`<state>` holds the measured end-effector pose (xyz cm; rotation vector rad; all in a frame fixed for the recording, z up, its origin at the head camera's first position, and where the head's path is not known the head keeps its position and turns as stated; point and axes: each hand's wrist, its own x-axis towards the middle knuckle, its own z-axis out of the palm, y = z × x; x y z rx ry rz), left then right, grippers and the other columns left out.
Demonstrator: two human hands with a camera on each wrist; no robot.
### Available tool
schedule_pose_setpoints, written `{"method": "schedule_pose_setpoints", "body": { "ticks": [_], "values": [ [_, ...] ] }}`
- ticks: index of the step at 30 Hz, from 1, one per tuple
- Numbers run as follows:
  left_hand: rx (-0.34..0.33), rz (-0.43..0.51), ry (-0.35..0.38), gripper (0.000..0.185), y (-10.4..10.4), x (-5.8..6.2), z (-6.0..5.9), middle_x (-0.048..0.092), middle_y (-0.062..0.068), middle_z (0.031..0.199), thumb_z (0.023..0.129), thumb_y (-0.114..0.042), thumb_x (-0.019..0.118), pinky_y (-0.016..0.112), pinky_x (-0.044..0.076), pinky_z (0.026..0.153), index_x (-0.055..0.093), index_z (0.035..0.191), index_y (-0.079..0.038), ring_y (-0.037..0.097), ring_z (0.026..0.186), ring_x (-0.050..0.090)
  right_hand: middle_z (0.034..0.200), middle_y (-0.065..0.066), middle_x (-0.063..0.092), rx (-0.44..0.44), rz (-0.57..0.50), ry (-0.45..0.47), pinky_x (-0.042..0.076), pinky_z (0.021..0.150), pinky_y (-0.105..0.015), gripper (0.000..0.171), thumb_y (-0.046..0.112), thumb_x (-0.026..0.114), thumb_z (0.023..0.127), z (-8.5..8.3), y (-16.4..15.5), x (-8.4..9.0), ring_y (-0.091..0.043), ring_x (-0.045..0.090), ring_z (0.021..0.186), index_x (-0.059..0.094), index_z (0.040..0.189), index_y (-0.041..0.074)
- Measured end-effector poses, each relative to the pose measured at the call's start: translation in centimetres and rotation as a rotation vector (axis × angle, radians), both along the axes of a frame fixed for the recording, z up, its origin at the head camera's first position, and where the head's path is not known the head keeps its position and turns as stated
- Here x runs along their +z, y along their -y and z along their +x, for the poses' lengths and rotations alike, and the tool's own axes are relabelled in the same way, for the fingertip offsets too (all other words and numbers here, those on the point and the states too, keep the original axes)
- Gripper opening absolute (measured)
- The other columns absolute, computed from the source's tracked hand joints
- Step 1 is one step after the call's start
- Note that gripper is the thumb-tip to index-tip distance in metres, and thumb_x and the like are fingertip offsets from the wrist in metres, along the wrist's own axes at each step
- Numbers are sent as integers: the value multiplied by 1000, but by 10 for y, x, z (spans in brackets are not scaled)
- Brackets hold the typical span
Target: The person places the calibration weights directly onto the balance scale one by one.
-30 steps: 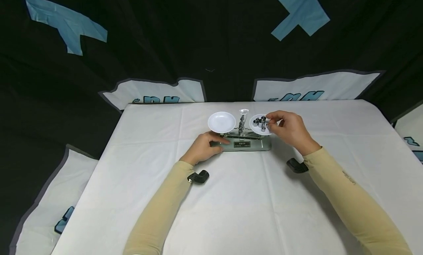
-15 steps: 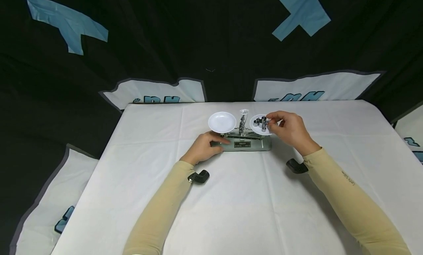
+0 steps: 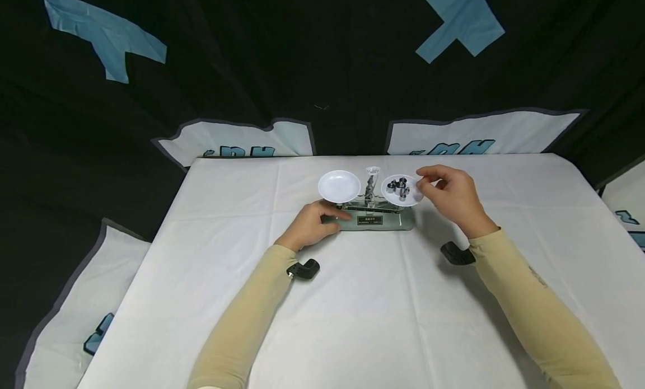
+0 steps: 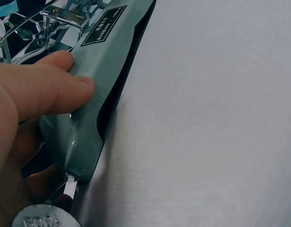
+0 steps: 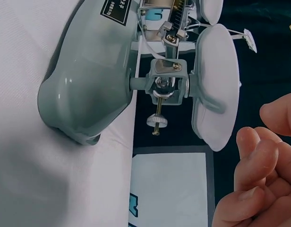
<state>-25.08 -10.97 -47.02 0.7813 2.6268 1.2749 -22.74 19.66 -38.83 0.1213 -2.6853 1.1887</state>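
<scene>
At frame centre, a left hand (image 3: 308, 225) rests straight fingers (image 4: 51, 90) on the balance scale's base (image 3: 375, 220). The right hand (image 3: 450, 197), fingers loosely curled and holding nothing, hovers beside the right pan (image 3: 401, 191) of small weights (image 3: 400, 187).

Table (image 3: 383, 322) under white cloth (image 3: 227, 210); on it, grey-green balance scale (image 3: 375, 221) near far edge.

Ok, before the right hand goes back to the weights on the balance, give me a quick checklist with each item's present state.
1. Left hand steadies the balance base: ok, fingers press its left end.
2. Right hand clear of the right pan: ok, beside it, apart.
3. Right hand holds nothing: cannot tell, fingertips curled together.
4. Weights sit on the right pan: ok.
5. Left pan bare: ok.
6. Beam level: cannot tell.
</scene>
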Motion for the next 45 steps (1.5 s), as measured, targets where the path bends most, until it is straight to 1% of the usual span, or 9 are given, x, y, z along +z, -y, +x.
{"method": "schedule_pose_setpoints", "body": {
  "ticks": [6, 10, 14, 21, 26, 32, 36, 39, 45],
  "values": [
    [4, -6, -4, 31, 0, 0, 0, 75, 6, 122, 83, -3, 68, 43, 49, 110, 81, 109, -14, 24, 123, 64, 104, -18, 69, -12, -26, 22, 46, 60, -19, 30, 14, 61, 96, 3, -6, -2, -25, 56, 81, 71, 121, 1],
    [0, -7, -6, 31, 0, 0, 0, 75, 6, 121, 83, -3, 68, 42, 48, 110, 81, 109, -14, 23, 123, 64, 103, -14, 67, -30, -52, 20, 49, 60, -17, 30, 17, 61, 97, 8, -12, -3, -16, 58, 75, 71, 122, 2],
    [-10, -7, -21, 30, 0, -1, 0, 76, 5, 120, 83, -3, 68, 42, 49, 110, 81, 109, -13, 23, 122, 65, 100, -7, 65, -46, -106, 8, 50, 60, -14, 29, 18, 62, 98, 10, -18, -4, -6, 58, 70, 71, 121, 3],
    [-13, -8, -22, 30, 0, 0, 0, 76, 5, 119, 84, -3, 67, 41, 48, 110, 81, 109, -12, 22, 122, 65, 96, 10, 65, -59, -146, -11, 51, 59, -16, 28, 18, 63, 97, 14, -30, -8, -2, 60, 67, 71, 120, 4],
    [-17, -5, -26, 30, 1, 1, 0, 76, 5, 118, 83, -4, 67, 41, 48, 110, 81, 109, -12, 22, 122, 65, 98, 22, 63, -87, -191, -20, 47, 61, -16, 24, 17, 64, 96, 19, -39, -11, 2, 61, 74, 70, 117, 7],
    [-13, 3, -24, 31, 1, 0, 0, 76, 5, 118, 83, -3, 67, 41, 49, 110, 81, 109, -13, 23, 121, 65, 107, 22, 62, -100, -191, 16, 49, 73, -11, 23, 23, 67, 97, 25, -46, -16, 5, 60, 90, 69, 117, 11],
    [-7, 1, -26, 30, 0, -1, 0, 76, 5, 118, 83, -3, 67, 41, 49, 109, 81, 108, -13, 22, 121, 65, 110, 19, 63, -77, -188, 45, 50, 73, -10, 21, 23, 68, 96, 27, -48, -22, 7, 61, 91, 68, 115, 15],
    [-2, -7, -30, 30, 0, 0, 0, 76, 4, 118, 83, -4, 68, 41, 49, 109, 81, 108, -13, 22, 121, 65, 108, 20, 64, -57, -174, 54, 50, 72, -10, 23, 21, 68, 95, 26, -50, -28, 9, 60, 89, 68, 117, 10],
    [1, -13, -21, 29, 0, -1, 0, 76, 5, 118, 84, -4, 69, 40, 48, 110, 81, 108, -13, 22, 121, 65, 97, 31, 60, -36, -132, 62, 47, 71, -10, 30, 17, 69, 94, 27, -49, -36, 11, 58, 85, 67, 119, 0]
  ]
}}
